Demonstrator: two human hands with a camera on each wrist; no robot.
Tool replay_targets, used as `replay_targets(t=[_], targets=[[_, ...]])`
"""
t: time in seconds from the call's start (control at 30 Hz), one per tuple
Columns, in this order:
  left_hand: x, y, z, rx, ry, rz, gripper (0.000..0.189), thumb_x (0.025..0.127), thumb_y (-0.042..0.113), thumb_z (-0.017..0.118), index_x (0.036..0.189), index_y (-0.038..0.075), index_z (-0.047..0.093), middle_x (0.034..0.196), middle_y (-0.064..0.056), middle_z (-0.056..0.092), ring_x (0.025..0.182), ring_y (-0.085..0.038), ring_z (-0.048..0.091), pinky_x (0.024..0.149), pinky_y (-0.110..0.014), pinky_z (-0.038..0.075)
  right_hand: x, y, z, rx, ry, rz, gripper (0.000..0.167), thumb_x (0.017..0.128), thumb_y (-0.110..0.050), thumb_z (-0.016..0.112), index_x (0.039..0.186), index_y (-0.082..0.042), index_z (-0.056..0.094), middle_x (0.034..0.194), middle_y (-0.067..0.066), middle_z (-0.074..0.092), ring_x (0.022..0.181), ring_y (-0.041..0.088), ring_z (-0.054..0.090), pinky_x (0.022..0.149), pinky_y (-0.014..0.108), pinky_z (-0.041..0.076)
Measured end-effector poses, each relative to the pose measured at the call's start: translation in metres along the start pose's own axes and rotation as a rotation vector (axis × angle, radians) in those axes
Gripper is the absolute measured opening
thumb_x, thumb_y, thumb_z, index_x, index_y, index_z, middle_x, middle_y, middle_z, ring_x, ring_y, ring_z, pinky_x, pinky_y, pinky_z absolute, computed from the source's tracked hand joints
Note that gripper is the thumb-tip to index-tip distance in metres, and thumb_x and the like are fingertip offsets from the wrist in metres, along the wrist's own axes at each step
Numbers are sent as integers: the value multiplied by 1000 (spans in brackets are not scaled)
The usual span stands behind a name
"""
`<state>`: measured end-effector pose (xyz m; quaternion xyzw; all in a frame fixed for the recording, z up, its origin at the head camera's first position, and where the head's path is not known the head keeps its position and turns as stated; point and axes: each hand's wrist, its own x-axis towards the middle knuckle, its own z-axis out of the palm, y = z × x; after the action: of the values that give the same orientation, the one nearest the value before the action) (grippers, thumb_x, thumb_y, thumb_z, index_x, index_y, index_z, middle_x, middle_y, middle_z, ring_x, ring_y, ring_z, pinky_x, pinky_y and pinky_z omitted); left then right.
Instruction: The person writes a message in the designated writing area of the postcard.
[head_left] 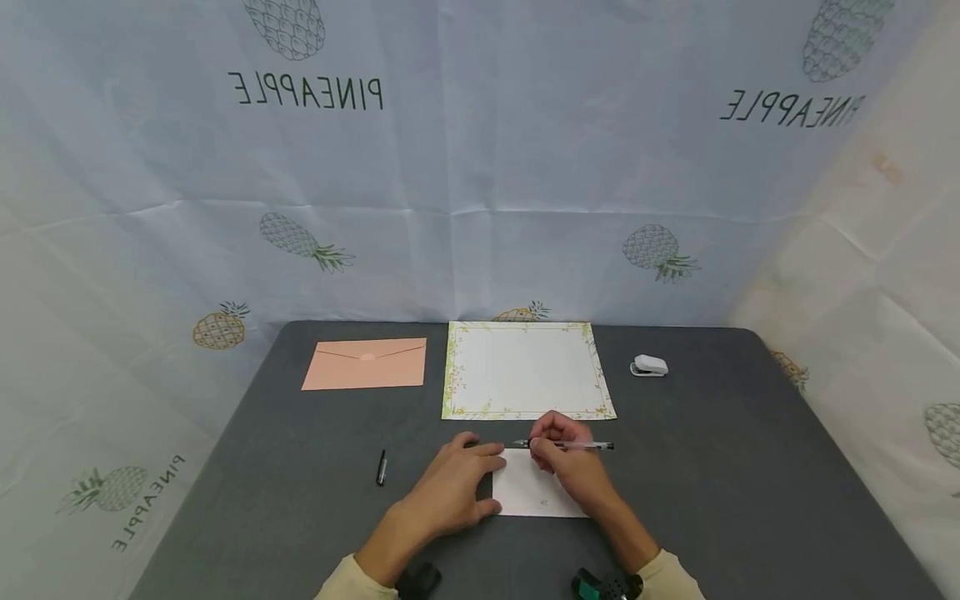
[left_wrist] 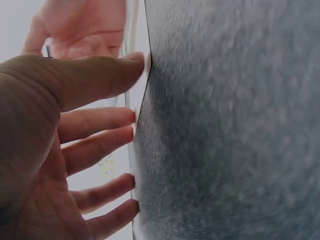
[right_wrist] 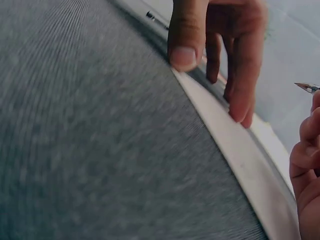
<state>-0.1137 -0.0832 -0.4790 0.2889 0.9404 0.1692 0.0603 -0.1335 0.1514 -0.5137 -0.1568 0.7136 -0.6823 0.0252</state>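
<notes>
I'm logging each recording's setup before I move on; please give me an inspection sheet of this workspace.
Surface: dark grey table, loose items spread over it.
Job's things: small white paper between the hands; pen raised, its tip off the paper in the right wrist view.
Clutter: pink envelope far left; bordered sheet far centre; white stapler far right; pen cap left of the hands.
Grippers: bare hands; left hand touches the paper's left edge, right hand holds the pen.
Cables: nothing seen.
Surroundings: pale curtain with pineapple prints and mirrored lettering behind and on both sides.
</notes>
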Motion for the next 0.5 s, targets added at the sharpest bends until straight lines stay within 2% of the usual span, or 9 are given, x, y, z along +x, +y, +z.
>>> replay_targets(t=[0.13, 0.23, 0.5], targets=[[0, 0, -1, -6, -19, 0, 57, 87, 34, 95, 139, 18, 77, 154, 1, 68, 145, -35, 56, 117, -59, 52, 1, 7, 2, -69, 21, -3, 6, 100, 5, 64, 98, 0, 67, 74, 10, 62, 63, 8, 54, 55, 27, 49], [-2, -1, -1, -11, -11, -1, 55, 87, 33, 95, 136, 17, 78, 152, -1, 69, 145, -36, 57, 118, -58, 52, 2, 10, 3, -122, 27, -17, 9, 99, 4, 67, 96, -4, 68, 75, 10, 64, 64, 9, 57, 57, 25, 49], [-4, -1, -1, -24, -9, 10, 55, 85, 32, 96, 135, 14, 79, 152, -5, 69, 146, -39, 57, 121, -55, 51, 6, 6, 8, -238, 31, 12, 16, 97, 1, 73, 95, -15, 70, 76, -1, 70, 64, 9, 62, 59, 23, 52]])
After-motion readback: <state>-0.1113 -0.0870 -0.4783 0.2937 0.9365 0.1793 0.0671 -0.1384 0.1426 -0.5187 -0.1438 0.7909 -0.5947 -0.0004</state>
